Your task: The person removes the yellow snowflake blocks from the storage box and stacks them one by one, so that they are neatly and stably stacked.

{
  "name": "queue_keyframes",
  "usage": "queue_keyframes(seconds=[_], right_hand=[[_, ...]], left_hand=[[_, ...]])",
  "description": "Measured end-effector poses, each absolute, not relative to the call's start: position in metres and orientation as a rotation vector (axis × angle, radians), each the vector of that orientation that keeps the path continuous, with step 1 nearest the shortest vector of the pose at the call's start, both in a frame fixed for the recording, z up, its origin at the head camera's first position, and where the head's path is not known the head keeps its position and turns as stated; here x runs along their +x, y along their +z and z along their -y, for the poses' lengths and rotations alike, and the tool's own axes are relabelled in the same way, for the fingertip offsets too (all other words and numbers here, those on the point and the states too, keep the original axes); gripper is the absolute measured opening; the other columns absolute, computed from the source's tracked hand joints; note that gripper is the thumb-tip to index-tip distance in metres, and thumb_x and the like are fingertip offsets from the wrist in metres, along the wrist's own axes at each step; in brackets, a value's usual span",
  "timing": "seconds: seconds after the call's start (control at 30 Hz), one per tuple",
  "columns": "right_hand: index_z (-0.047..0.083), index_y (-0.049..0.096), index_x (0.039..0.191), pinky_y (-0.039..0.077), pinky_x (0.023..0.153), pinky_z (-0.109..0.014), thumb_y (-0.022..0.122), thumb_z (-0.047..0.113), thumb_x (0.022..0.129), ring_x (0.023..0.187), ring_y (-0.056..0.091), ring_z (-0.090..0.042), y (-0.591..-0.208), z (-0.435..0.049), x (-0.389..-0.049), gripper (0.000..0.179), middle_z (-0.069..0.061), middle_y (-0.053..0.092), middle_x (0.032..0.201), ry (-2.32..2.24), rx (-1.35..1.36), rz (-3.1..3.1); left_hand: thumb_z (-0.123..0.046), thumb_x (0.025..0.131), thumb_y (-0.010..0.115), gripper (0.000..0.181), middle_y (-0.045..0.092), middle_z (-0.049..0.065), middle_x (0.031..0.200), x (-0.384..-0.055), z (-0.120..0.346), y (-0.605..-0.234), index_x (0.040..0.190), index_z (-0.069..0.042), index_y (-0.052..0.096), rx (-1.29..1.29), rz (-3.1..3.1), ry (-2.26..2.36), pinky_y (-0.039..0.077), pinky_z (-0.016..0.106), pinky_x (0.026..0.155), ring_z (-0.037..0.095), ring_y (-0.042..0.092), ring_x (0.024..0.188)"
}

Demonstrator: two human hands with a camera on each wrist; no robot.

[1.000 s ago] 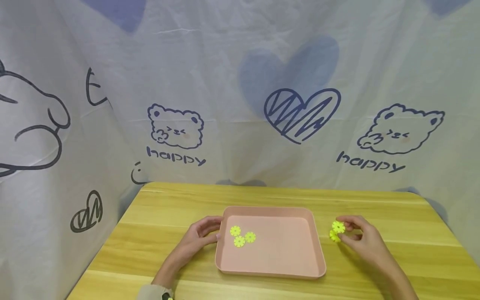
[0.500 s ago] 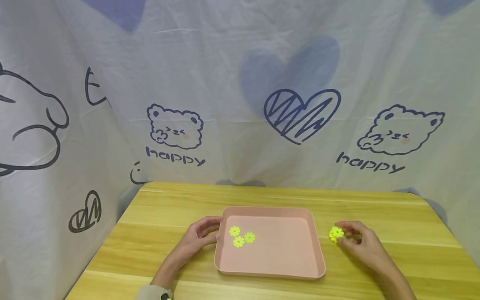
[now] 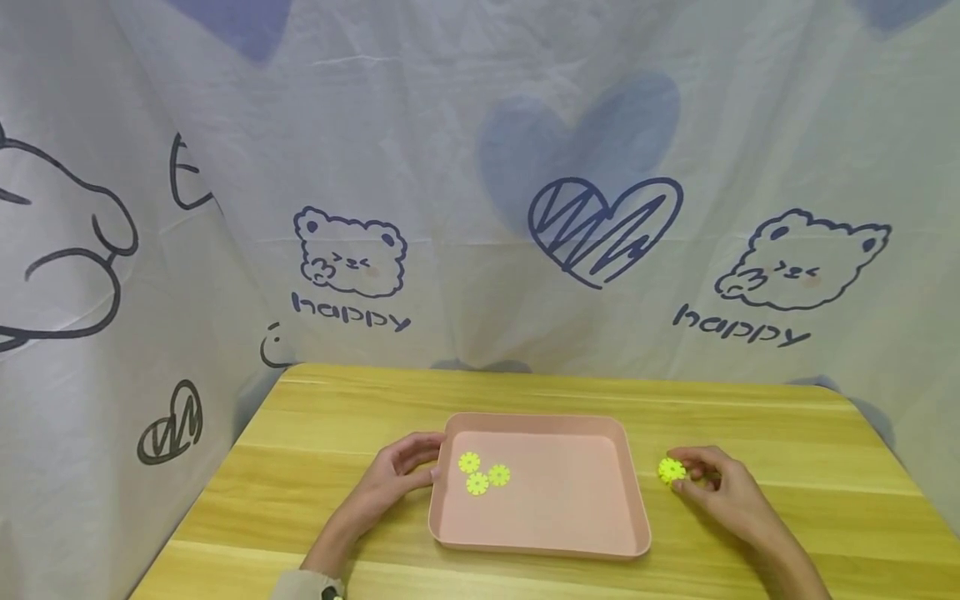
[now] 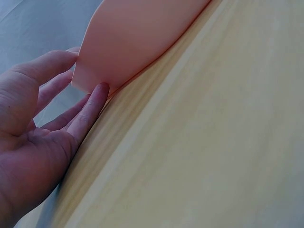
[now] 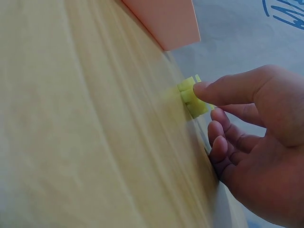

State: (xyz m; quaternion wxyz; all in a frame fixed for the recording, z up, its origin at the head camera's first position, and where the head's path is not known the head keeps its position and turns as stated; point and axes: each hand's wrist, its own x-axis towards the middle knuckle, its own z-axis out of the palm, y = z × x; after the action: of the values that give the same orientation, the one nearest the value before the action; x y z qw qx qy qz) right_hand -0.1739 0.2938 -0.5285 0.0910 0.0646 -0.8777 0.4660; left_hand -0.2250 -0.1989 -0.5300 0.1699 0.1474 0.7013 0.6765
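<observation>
One yellow disc (image 3: 670, 469) has slid into line with the stack (image 5: 192, 102) we see the right hand (image 3: 731, 493) pinch right of the pink tray (image 3: 562, 504), probably to keep it aligned; the left hand (image 3: 390, 473), fingers relaxed, touches the tray's left wall, seemingly steadying it. We find a wood-grain table (image 3: 360, 400) before a cloth (image 3: 465, 300) printed with hearts and bears.

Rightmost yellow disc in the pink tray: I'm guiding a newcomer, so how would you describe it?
On the wooden table sits a pink tray, its left end touched by the left hand. Inside, near that end, lie three notched yellow discs. The target is the disc farthest from that hand, right of both others.
</observation>
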Motion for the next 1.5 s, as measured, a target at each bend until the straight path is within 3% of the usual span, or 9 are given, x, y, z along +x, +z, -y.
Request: queue_keyframes(seconds=[1.5], right_hand=[[-0.002, 0.070, 0.122, 0.046, 0.064, -0.021, 0.078, -0.002, 0.086, 0.082, 0.052, -0.005, -0.5272, -0.2960, -0.1734, 0.037, -0.008, 0.062, 0.102, 1.412, 0.225, 2.651]], left_hand=[[-0.007, 0.099, 0.068, 0.052, 0.051, 0.019, 0.150, -0.2249, 0.1991, -0.5295, 0.147, -0.001, 0.050, 0.459, -1.986, 1.924, 0.049, 0.028, 0.106, 0.035, 0.048, 0.140]])
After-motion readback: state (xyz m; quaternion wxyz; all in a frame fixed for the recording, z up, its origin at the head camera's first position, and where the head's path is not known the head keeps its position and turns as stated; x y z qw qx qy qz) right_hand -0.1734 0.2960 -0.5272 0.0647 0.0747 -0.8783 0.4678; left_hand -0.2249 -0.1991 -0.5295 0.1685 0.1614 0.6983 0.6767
